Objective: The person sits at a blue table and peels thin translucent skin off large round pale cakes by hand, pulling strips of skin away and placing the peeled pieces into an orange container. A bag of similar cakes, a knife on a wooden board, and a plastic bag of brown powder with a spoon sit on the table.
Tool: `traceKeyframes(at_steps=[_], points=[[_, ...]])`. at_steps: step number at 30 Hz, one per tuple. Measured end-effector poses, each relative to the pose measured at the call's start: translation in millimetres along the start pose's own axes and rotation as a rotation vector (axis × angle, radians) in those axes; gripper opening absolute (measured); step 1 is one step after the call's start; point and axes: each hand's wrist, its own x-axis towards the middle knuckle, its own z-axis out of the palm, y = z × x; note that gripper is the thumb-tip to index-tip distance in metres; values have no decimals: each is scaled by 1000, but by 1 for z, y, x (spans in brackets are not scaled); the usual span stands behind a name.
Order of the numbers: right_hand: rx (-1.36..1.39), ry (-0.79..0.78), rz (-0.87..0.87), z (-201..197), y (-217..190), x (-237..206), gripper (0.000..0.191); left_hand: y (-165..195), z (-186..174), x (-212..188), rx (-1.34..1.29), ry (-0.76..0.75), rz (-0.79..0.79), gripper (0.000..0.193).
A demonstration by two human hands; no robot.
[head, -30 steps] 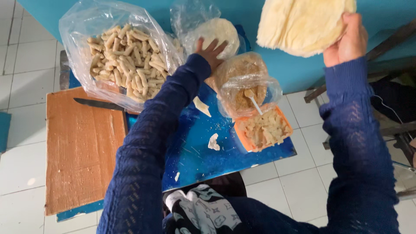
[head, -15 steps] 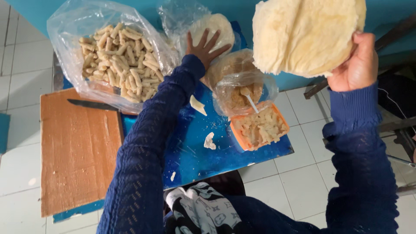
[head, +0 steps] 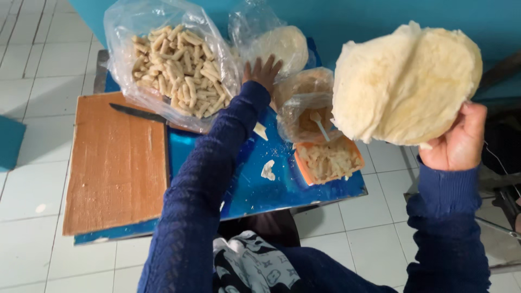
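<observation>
My right hand [head: 457,142] holds up a stack of pale round flat dough sheets [head: 406,84] at the right, above the floor beside the blue table [head: 255,187]. My left hand [head: 261,72] reaches across the table with fingers spread, resting against a clear plastic bag holding more round dough sheets [head: 282,44] at the far edge. Left of it lies a big clear bag full of small rolled dough sticks [head: 175,65]. An orange tub of filling [head: 328,161] stands near the table's right side, with a bag of filling and a white spoon [head: 309,111] behind it.
A brown wooden board [head: 116,163] covers the table's left part, with a dark knife [head: 138,113] at its far edge. Two dough scraps [head: 267,170] lie on the blue top. White floor tiles surround the table; a dark metal frame [head: 502,209] is at the right.
My right hand has brought the stack of dough sheets lower and closer to me. My left hand stays by the far bag, fingers spread.
</observation>
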Motion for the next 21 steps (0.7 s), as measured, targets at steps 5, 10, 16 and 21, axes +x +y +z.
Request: traceKeyframes(at_steps=[5,10,16,21], points=[[-93,-75,29,-19,21,-42,47,4,-6,-71,215,331,77,39],[-170,-66,98,0,88,-95,43,-11,-76,-242,-1418,125,-296,44],[-1355,-485,-518,113,216,-193,40,0,-109,-427,-1988,535,7,81],[-1020,-1365,-388,212,304,-239,74,-41,-87,-490,-2470,910,-254,84]])
